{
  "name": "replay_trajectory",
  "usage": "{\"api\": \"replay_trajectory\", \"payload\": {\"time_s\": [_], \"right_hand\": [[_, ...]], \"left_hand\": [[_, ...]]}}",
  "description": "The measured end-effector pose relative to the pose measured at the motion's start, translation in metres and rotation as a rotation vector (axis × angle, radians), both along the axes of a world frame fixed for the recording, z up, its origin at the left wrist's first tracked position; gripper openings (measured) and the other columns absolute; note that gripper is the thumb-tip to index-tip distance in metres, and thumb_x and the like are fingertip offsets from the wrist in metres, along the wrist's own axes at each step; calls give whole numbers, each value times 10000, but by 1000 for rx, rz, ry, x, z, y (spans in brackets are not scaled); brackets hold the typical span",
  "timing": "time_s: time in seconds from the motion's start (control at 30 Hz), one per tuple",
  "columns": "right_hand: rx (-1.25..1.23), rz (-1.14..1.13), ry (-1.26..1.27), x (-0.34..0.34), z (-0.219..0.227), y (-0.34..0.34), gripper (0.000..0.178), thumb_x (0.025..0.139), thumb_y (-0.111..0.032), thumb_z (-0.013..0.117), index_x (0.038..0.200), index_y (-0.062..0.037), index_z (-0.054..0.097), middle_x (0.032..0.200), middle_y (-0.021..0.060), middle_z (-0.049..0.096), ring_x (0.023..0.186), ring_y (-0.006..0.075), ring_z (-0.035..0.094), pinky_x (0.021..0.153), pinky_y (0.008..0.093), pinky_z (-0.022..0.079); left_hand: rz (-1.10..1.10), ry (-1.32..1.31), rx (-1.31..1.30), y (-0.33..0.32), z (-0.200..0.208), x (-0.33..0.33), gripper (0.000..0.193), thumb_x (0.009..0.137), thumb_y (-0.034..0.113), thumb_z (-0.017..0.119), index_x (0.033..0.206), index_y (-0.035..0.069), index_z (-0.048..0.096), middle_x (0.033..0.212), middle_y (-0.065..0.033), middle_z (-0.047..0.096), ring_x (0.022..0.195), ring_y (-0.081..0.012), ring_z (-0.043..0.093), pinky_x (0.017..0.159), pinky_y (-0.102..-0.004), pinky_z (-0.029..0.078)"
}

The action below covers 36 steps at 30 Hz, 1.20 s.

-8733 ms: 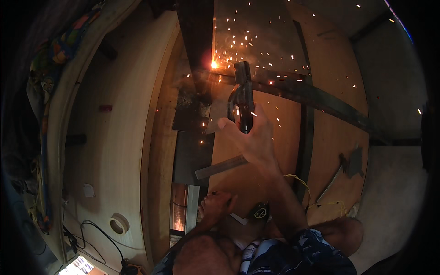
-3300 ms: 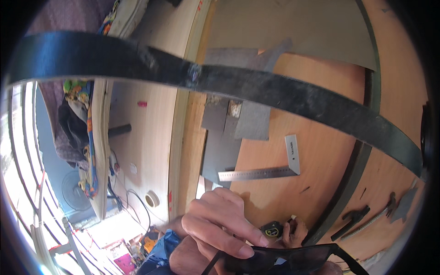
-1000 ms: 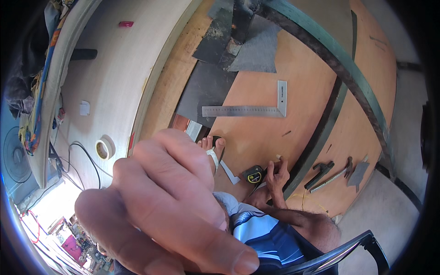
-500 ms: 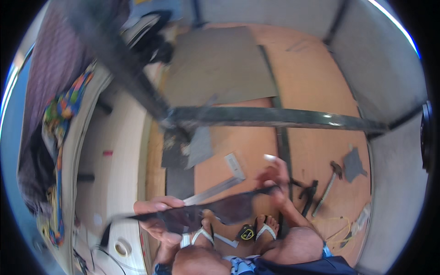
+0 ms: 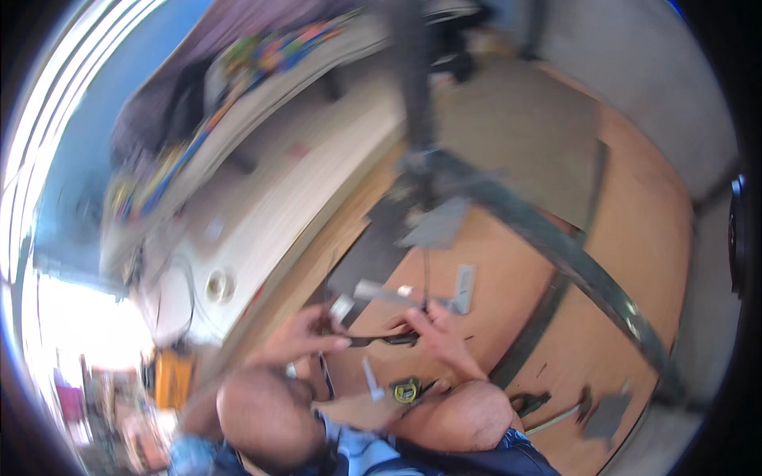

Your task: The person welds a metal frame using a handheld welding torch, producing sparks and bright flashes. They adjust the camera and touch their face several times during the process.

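Note:
A pair of dark glasses (image 5: 382, 340) is held between both hands above my knees. My left hand (image 5: 305, 337) grips its left end and my right hand (image 5: 435, 333) grips its right end, where one thin arm of the glasses sticks upward. Just beyond the hands, a steel try square (image 5: 425, 293) lies on the orange-brown board (image 5: 508, 317). A yellow and black tape measure (image 5: 406, 390) sits on the floor between my knees. The picture is blurred by motion.
A dark metal bar frame (image 5: 571, 266) runs across the board to the right. Grey metal plates (image 5: 516, 135) lie beyond it. Dark hand tools (image 5: 548, 401) and a grey offcut (image 5: 607, 412) lie lower right. A white tape roll (image 5: 218, 284) and cables sit left.
The view has swung to the left and blurred. The glasses, held wide and higher half a second ago, now sit lower, close above my knees, with both hands nearer together.

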State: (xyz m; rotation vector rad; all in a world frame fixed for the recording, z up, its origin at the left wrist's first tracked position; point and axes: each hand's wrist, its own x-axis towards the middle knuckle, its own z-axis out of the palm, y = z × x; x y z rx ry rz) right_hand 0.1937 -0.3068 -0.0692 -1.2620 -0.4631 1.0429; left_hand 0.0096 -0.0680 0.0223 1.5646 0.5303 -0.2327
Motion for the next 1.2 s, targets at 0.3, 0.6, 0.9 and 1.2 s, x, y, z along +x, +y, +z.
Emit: {"api": "replay_trajectory", "payload": {"time_s": [0.3, 0.6, 0.9, 1.2], "right_hand": [[-199, 491, -100, -54, -9, 15, 601, 1105, -288, 608, 1600, -3, 421, 884, 139, 738, 647, 203, 682, 540, 300, 514], [-125, 684, -652, -48, 35, 167, 637, 1076, -244, 655, 1601, 23, 411, 934, 143, 768, 731, 212, 744, 602, 314, 585], [-1015, 1074, -765, -123, 102, 225, 708, 1046, -116, 633, 1649, 56, 303, 934, 138, 795, 677, 209, 746, 655, 340, 606], [-1150, 1134, -816, -173, 60, 213, 672, 1057, -97, 619, 1625, 89, 310, 1027, 174, 814, 734, 270, 792, 691, 350, 634]], "left_hand": [[-208, -85, 189, 12, -68, -87, 436, 893, 386, 824, 1071, 1, 722, 950, -131, 773, 867, -225, 742, 771, -368, 595], [308, -351, 140, 70, -101, -168, 290, 895, 272, 817, 913, -4, 730, 816, -141, 774, 726, -214, 774, 661, -381, 604], [295, -302, -664, 32, -188, -219, 192, 975, 214, 816, 1088, 65, 772, 875, -21, 767, 774, -98, 710, 674, -278, 549], [316, -180, -548, 8, -237, -237, 237, 910, 234, 836, 1028, 35, 782, 870, -92, 800, 819, -181, 784, 776, -342, 611]]}}
